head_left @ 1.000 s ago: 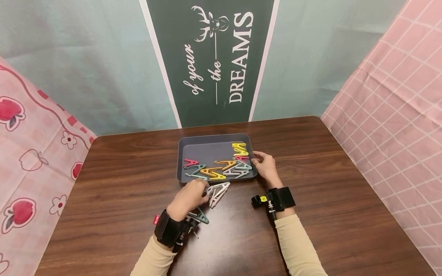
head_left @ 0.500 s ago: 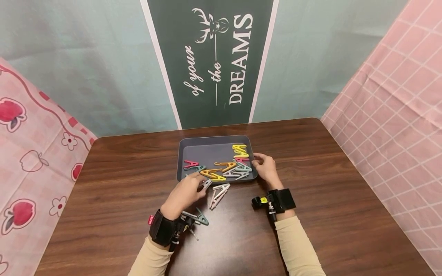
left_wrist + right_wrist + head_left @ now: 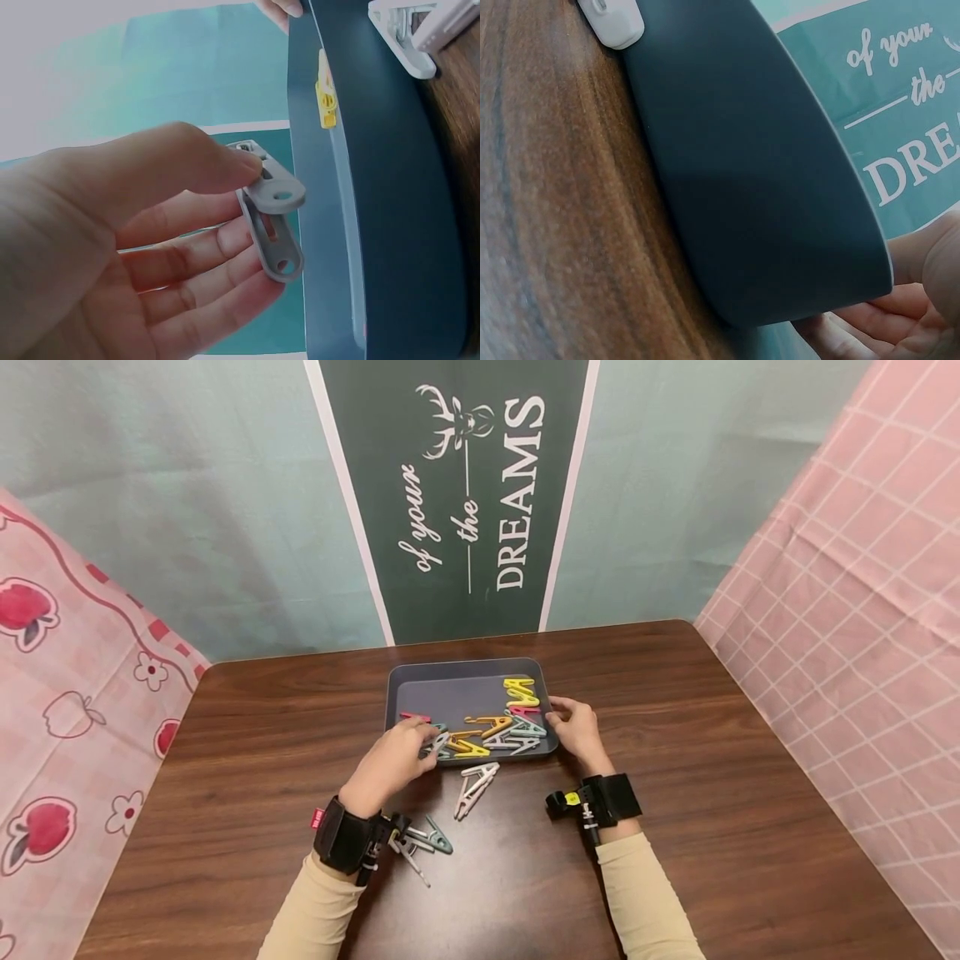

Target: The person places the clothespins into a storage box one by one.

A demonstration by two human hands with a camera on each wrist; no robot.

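Note:
My left hand (image 3: 393, 762) pinches a grey clothespin (image 3: 274, 195) between thumb and fingers, over the near left part of the dark grey tray (image 3: 442, 689). Below it in the head view, the hand partly hides a pink clothespin (image 3: 415, 717) and others in the tray. At the tray's right side, my right hand (image 3: 579, 732) holds the wall, thumb at the rim and fingers behind the corner (image 3: 855, 292). Orange clothespins (image 3: 491, 724), yellow ones (image 3: 521, 692) and several grey and green ones lie inside, mostly along the near and right sides.
On the brown table (image 3: 300, 710), a white and a pale pink clothespin (image 3: 465, 802) lie just before the tray. A dark green clothespin (image 3: 438, 837) and greyish ones (image 3: 412, 860) lie by the left wrist. Curtains stand behind and at both sides.
My left hand has lifted the grey clothespin from the table in front of the tray and carried it up and left, over the tray. The right hand stays at the tray's side.

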